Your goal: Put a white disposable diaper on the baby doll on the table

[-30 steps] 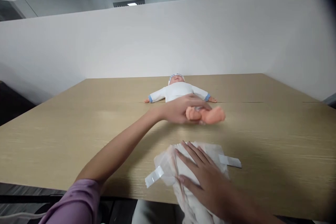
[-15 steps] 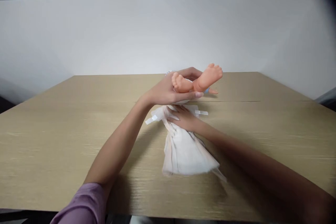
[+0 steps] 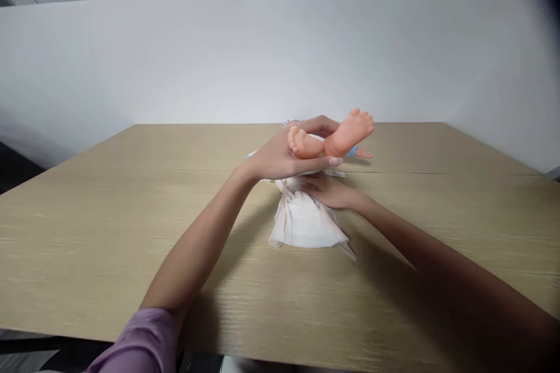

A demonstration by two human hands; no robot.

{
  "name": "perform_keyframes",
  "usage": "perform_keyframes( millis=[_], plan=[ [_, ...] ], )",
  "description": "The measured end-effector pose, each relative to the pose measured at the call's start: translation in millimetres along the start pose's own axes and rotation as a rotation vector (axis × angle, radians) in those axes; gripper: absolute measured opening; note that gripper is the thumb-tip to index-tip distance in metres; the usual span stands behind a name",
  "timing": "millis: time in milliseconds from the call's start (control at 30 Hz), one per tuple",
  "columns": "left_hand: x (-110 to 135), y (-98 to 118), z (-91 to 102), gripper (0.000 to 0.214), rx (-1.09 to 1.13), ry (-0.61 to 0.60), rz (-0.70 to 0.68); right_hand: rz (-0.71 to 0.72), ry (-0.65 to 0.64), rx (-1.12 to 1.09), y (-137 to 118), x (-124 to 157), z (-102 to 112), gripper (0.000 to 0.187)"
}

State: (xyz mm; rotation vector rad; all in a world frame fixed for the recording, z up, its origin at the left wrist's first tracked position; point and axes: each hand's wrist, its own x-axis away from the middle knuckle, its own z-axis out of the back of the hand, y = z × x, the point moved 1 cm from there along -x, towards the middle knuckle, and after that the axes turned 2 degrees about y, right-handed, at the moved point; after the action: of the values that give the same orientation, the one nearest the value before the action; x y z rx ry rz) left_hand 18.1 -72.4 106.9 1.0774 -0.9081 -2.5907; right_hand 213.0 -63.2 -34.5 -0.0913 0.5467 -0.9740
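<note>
Doll at the centre of the frame is clasped by the ankles in the left hand; the right hand touches the white diaper below, finger spread hidden. Hat marks are unreadable.

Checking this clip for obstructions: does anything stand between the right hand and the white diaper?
Nothing visible does: the right hand rests on the white diaper; the left hand holds the doll's feet above it.

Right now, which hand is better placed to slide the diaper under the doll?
Right hand, probably: it's low, on the diaper. The left hand is occupied, holding up the doll's feet.
</note>
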Motion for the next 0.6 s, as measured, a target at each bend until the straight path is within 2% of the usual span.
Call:
perform_keyframes(
  millis=[67, 167, 200, 267, 333, 433, 500, 600],
  plan=[
    [6, 0, -3.6, 0.033, -0.019, -0.009, 0.006, -0.033, 0.015, -0.047, -4, 28, 10, 0.037],
    [17, -1, -12.9, 0.037, -0.034, -0.029, 0.056, -0.217, 0.216, -0.078, -18, 63, 24, 0.038],
    [20, -2, -17.1, 0.038, -0.029, -0.042, 0.072, -0.245, 0.279, -0.086, -25, 70, 27, 0.045],
    [25, -2, -25.5, 0.039, -0.024, -0.062, 0.079, -0.205, 0.359, -0.131, -39, 74, 33, 0.059],
    [30, -2, -31.7, 0.036, -0.047, -0.065, 0.032, -0.108, 0.397, -0.197, -49, 69, 39, 0.057],
    [43, -2, -30.7, 0.039, -0.087, -0.04, -0.03, -0.017, 0.383, -0.294, -49, 63, 49, 0.044],
    [60, -6, -23.2, 0.049, -0.106, -0.039, -0.009, 0.043, 0.304, -0.313, -40, 66, 57, 0.043],
    [95, -20, -10.8, 0.053, -0.195, -0.08, 0.029, 0.155, 0.136, -0.207, -20, 84, 62, 0.037]
  ],
)
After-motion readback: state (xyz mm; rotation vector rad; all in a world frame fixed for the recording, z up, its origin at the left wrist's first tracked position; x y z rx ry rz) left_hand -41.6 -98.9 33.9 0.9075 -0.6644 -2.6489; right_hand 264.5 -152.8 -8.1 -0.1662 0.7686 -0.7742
